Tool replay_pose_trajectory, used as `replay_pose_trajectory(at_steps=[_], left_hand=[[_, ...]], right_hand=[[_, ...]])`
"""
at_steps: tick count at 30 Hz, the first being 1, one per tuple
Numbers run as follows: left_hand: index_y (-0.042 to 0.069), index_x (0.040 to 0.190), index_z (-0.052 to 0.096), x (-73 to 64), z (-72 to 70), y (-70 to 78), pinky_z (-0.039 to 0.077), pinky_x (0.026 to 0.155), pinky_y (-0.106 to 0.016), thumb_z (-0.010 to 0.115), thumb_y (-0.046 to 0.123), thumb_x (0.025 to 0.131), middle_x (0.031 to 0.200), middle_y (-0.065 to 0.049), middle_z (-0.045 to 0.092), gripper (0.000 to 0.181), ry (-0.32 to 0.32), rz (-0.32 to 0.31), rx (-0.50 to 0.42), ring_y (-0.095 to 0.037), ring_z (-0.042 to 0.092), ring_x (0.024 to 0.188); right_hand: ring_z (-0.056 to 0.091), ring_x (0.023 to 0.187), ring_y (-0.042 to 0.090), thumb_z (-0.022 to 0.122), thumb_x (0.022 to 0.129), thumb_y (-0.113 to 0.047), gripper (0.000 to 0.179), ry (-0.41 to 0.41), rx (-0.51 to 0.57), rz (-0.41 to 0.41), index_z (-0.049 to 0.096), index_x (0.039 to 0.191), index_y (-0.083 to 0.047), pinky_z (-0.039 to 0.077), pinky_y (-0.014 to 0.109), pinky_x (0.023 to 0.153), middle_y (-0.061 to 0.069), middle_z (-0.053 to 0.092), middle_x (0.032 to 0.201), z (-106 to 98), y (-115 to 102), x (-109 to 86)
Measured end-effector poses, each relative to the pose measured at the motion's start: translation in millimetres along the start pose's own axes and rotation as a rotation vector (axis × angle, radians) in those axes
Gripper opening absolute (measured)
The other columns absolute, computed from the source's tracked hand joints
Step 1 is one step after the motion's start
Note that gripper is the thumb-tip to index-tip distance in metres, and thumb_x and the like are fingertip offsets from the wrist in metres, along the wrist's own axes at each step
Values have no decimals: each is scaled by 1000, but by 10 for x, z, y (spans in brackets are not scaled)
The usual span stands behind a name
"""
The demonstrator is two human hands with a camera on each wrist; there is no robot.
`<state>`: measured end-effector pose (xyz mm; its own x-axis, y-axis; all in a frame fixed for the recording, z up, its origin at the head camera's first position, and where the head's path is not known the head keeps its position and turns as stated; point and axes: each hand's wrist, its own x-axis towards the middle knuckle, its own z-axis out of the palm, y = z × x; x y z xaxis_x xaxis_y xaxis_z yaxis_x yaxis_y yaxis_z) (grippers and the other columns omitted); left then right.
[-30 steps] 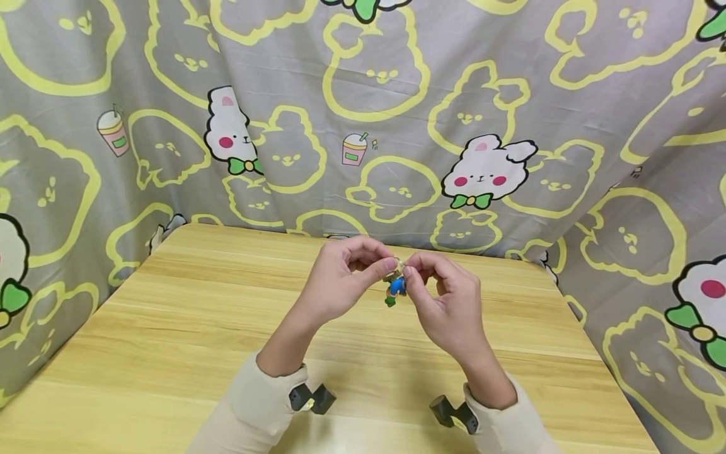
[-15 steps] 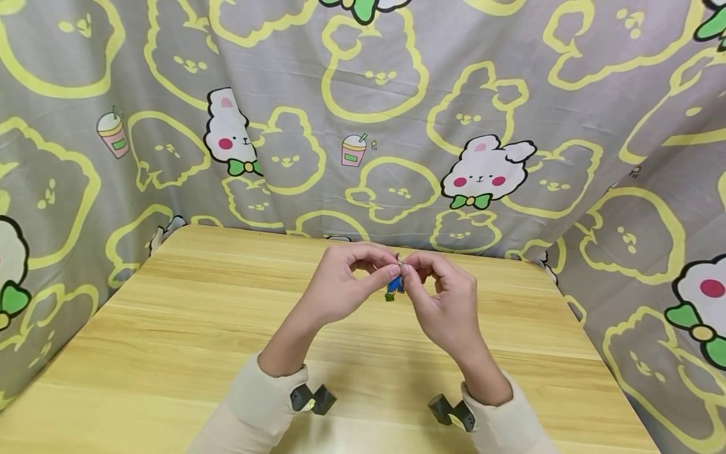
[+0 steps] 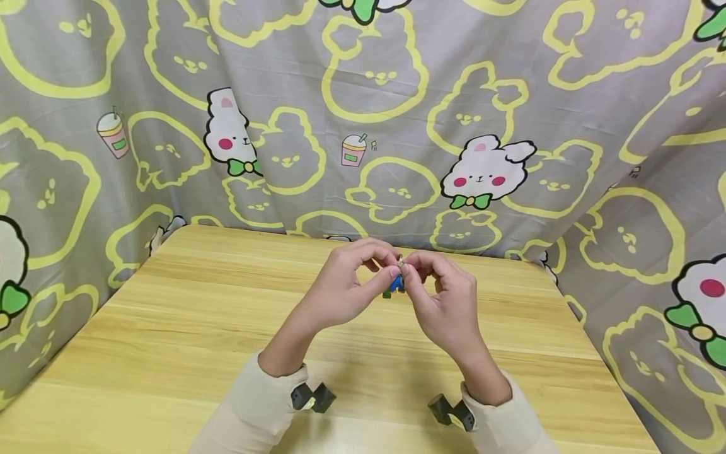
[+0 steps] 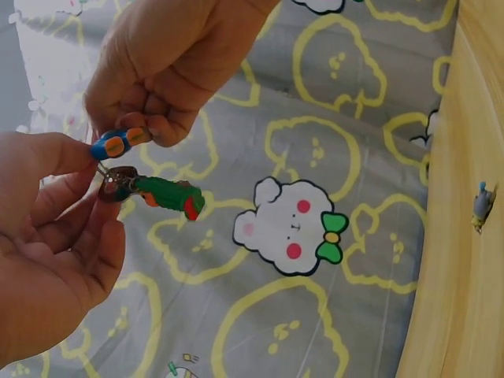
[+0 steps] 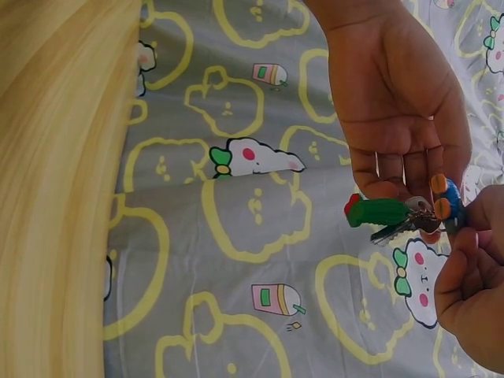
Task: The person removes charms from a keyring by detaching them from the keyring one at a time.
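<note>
A keyring with charms hangs between both hands above the far half of the wooden table [image 3: 238, 328]. Its blue charm with two orange ends [image 5: 445, 197] sits at the fingertips. A green charm with a red tip [image 4: 172, 197] dangles beside it, along with a flat metal piece like a key [image 5: 394, 230]. My left hand [image 3: 348, 287] pinches the metal ring at the top from the left. From the right, my right hand [image 3: 445, 299] pinches the ring close to the blue charm. Thumbs and fingertips cover most of the ring, so its joint is hidden.
A small grey figure with blue and yellow parts [image 4: 482, 206] lies on the table in the left wrist view. A grey curtain with yellow outlines and rabbit prints [image 3: 386, 183] surrounds the table at the back and sides.
Both hands have drawn slightly closer together, and their fingertips now cover more of the ring. The green charm sits a little higher and shows less in the head view.
</note>
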<state>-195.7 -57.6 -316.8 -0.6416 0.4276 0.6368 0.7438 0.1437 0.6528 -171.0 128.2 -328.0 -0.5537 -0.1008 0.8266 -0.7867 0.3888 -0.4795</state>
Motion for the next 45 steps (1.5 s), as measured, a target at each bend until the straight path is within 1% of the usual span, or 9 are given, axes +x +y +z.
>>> replay_pose_trajectory(at_steps=[4,11,15,20,26,32,38,43,45], left_hand=[[10,97,72,1,-9,-16,55,84,-41,69,13,99,112,1,70,5,1,45,10,-10,62,104],[10,98,74,7,-38,-34,54,82,-33,70,12,98,113,-1,70,4,-8,110,12,-12,63,104],[9,95,74,7,-39,-45,53,82,-33,71,12,96,112,-1,70,4,-18,96,-6,-12,63,104],[10,95,76,3,-1,-66,53,82,-33,73,14,95,108,2,70,4,17,39,-15,-10,64,99],[10,94,74,2,18,-75,55,82,-33,73,13,96,109,2,71,3,34,21,-16,-10,64,100],[9,94,73,4,9,-63,53,82,-32,72,12,96,113,-1,70,3,27,59,16,-11,63,102],[7,97,73,9,-12,-48,52,82,-31,71,10,96,114,-3,70,3,14,107,52,-11,62,99],[8,97,74,11,-40,-35,51,81,-31,70,10,97,115,-3,69,4,-5,126,59,-10,62,98],[8,98,74,8,-50,-34,51,81,-31,70,10,97,115,-2,70,4,-12,131,61,-10,62,98]], right_hand=[[55,67,13,71,91,8,10,3,8,-3,71,97,0,48,16,61,3,66,82,-5,-8,9],[56,67,13,72,90,8,11,9,-14,-21,71,96,-1,48,17,62,2,66,80,-3,-5,16],[58,70,12,71,90,6,9,0,-82,-72,71,96,-2,50,19,66,3,67,82,0,9,19],[59,74,13,71,91,0,5,0,-173,-148,70,96,-2,51,22,69,6,68,86,13,38,11],[58,72,17,70,90,1,7,25,-202,-190,70,97,-1,51,22,68,7,69,87,32,55,3],[58,70,17,71,89,2,9,33,-226,-220,70,96,-2,52,27,65,7,68,86,23,46,15],[58,70,17,72,87,3,10,36,-219,-208,70,96,-3,52,24,65,6,68,84,14,41,19],[58,70,17,72,86,3,11,37,-216,-226,71,96,-3,52,25,64,7,69,84,4,53,21],[58,70,17,72,87,3,11,31,-211,-213,71,96,-2,52,24,65,7,69,84,-2,51,19]])
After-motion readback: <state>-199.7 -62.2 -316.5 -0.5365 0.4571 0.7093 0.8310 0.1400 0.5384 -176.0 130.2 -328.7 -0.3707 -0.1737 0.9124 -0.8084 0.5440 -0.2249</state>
